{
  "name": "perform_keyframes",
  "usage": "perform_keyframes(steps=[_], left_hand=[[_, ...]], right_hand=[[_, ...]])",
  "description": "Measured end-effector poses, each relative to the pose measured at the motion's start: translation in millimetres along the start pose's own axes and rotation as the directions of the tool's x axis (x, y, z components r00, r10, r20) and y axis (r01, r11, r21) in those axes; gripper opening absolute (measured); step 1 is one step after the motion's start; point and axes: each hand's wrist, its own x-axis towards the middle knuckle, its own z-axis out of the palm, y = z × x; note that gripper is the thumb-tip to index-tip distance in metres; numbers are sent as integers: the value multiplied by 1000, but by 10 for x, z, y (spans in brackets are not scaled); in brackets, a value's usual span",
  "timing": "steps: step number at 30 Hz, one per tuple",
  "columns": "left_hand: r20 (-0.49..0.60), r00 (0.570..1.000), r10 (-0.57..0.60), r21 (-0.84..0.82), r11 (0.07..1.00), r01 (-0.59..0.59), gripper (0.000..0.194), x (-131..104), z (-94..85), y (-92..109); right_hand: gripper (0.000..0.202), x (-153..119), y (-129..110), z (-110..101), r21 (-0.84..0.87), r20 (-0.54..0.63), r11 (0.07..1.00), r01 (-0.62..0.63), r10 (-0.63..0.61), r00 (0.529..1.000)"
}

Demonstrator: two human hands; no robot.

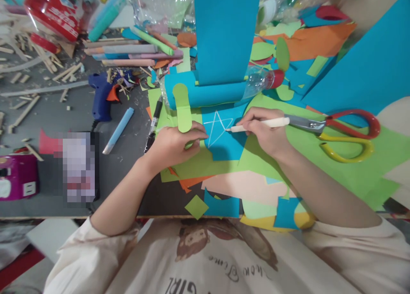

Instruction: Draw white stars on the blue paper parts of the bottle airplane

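My right hand (267, 129) grips a white pen (275, 122), its tip touching a blue paper piece (226, 149) at the right side of a white star outline (219, 127). Across from it, my left hand (176, 144) rests at the paper's left edge with curled fingers apart and nothing in them. Just beyond both hands lies a plastic bottle (259, 81) wrapped in blue paper, with a red cap, a tall blue sheet (227, 33) standing from it and a green strip (182, 102) at its left end. Green paper (262, 161) lies underneath.
Scissors (312, 124) with red and yellow handles lie right of my right hand. On the left are a blue glue gun (102, 97), a light blue marker (118, 131), a blurred phone (80, 166) and a purple box (19, 176). Paper scraps, markers and wood sticks surround the work.
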Motion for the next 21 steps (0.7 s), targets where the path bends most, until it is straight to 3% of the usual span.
perform_keyframes(steps=[4, 11, 21], left_hand=[[23, 999, -23, -10, 1000, 23, 31, 3, -3, 3], [35, 999, -15, -6, 1000, 15, 32, 7, -14, 9], [2, 1000, -11, -9, 1000, 11, 31, 14, -7, 16]], right_hand=[[33, 1, 3, -9, -22, 27, 1000, 5, -5, 1000], [24, 11, -14, -28, 123, 60, 992, -4, -4, 998], [36, 8, -26, -33, 68, 64, 996, -49, 45, 997]])
